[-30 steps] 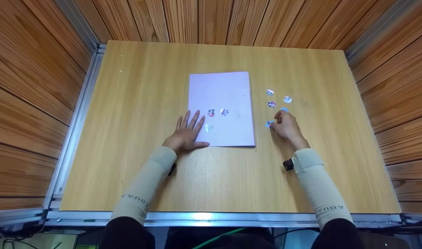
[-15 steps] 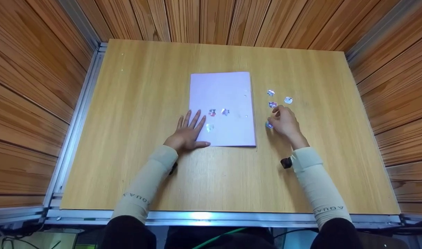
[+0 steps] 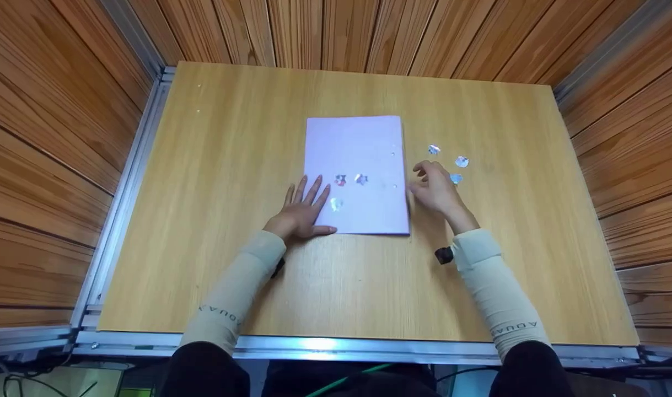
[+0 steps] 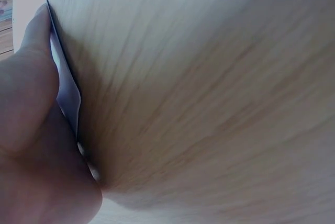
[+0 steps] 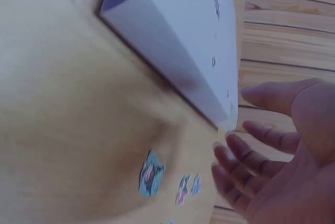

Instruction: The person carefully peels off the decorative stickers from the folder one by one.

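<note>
A lilac folder (image 3: pixel 355 143) lies on the wooden table, with three small shiny stickers, among them a red-and-dark sticker (image 3: pixel 340 180), on its cover. My left hand (image 3: pixel 300 216) rests on the folder's lower left corner, fingers spread and thumb along the bottom edge. Just beside the folder's right edge, my right hand (image 3: pixel 437 190) hovers with loosely bent fingers. In the right wrist view, nothing shows between its thumb and fingers. Loose stickers lie right of the folder: a teal sticker (image 5: pixel 152 174), a pink-edged sticker (image 5: pixel 183 189) and several others, some hidden by the hand in the head view.
Wood-plank walls (image 3: pixel 341 36) enclose the table at the back and both sides. A metal rail (image 3: pixel 324 345) runs along the front edge. Two small round marks sit near the folder's right side. A green cable (image 3: pixel 347 380) hangs below the table.
My right hand has moved left and slightly up, away from the loose stickers to the folder's right edge, and its fingers have loosened. My left hand stays in place.
</note>
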Tool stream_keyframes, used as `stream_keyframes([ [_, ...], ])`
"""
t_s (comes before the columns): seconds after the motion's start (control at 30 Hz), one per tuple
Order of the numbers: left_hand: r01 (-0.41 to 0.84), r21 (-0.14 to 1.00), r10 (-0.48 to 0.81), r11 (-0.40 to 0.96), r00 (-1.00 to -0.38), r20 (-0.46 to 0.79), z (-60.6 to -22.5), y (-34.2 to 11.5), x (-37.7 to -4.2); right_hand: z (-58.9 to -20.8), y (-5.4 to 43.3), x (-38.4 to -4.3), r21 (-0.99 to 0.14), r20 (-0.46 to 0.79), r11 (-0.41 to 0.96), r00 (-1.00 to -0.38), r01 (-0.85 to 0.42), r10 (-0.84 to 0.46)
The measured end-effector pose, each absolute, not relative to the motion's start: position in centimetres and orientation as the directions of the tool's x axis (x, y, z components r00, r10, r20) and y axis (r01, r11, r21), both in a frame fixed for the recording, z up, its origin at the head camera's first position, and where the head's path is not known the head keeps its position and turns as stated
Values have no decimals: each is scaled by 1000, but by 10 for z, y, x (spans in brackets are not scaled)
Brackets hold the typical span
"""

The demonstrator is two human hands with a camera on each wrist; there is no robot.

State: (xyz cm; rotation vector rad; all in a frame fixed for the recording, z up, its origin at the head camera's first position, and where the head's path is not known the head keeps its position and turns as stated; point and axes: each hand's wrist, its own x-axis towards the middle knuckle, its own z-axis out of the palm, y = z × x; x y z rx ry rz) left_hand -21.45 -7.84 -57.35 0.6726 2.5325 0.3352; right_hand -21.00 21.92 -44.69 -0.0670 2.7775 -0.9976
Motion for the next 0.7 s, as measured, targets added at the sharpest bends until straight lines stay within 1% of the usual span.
stream_keyframes([
  [0.07,382,331,497,863,-759,-421,-578,-76,-216,-496,237,-235,-627,-186,779,-975,20,-125],
  [0.13,377,352,505,857,-751,-425,-581,-77,-218,-524,244,-248,-638,-182,770,-969,-13,-166],
  [0.27,364,363,501,858,-751,-431,-587,-75,-222,-528,230,-249,-646,-203,764,-962,-11,-185],
  [0.4,390,351,512,852,-760,-399,-576,-74,-218,-532,220,-252,-640,-213,768,-956,-20,-203],
  [0.57,410,333,519,849,-767,-377,-575,-73,-217,-537,210,-258,-631,-213,775,-950,-45,-229],
  [0.7,389,313,492,867,-771,-405,-572,-71,-216,-541,204,-264,-621,-218,781,-940,-73,-261],
])
